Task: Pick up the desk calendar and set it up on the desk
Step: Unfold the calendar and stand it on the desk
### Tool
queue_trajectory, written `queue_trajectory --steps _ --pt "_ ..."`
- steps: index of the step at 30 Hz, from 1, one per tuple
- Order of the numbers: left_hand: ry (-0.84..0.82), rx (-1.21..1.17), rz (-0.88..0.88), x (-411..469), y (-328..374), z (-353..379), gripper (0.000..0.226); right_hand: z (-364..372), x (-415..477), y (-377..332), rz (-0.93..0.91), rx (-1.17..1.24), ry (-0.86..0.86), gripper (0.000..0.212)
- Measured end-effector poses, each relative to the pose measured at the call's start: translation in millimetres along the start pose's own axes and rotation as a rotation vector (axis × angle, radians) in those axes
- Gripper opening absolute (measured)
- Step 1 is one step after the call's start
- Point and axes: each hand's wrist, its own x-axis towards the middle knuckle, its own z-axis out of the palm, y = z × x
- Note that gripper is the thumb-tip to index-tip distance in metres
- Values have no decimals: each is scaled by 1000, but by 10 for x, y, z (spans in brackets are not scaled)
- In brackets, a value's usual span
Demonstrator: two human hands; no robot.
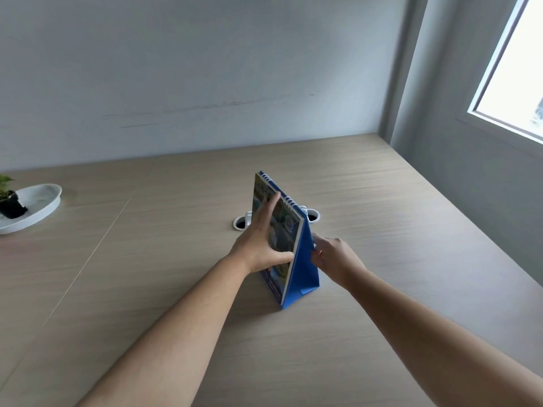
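Observation:
A blue desk calendar [304, 268] with a white spiral binding along its top stands as a tent on the light wooden desk [382, 201], its open end facing me. My left hand [261, 245] lies flat against its printed left face, thumb at the near edge. My right hand [332, 257] grips the blue right panel from behind; its fingertips are hidden by the panel.
A white cable grommet [239, 223] sits in the desk just behind the calendar. At far left a white oval dish [38, 207] holds a small potted plant [8, 201]. A wall runs along the back, and a window [514, 69] is at right.

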Motion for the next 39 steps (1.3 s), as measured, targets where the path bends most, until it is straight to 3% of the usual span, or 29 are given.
queue_trajectory --steps 4,7,9,12,15,18,24,30,34,39 --pt "127 -310 -178 2 -312 -87 95 -96 47 119 190 92 13 53" --pt "260 -318 -404 83 -538 -199 79 -34 -88 173 273 42 184 28" --pt "212 -303 -510 187 -649 -269 73 52 -202 140 234 31 202 22" --pt "54 -483 -594 374 -652 -346 82 134 -259 -16 146 100 153 21" --pt "-3 -558 -561 514 -553 -371 81 177 -176 -174 122 169 127 21" --pt "-42 -574 -501 569 -495 -347 54 204 -66 -245 167 228 140 21" --pt "212 -518 -515 251 -633 -363 40 29 205 -124 228 262 190 11" --pt "297 -453 -526 44 -696 -269 24 80 282 -71 276 384 230 10" --pt "333 -349 -462 57 -615 -247 33 190 87 -117 238 481 291 24" --pt "366 -273 -501 60 -529 -158 35 221 -64 -131 266 408 222 47"
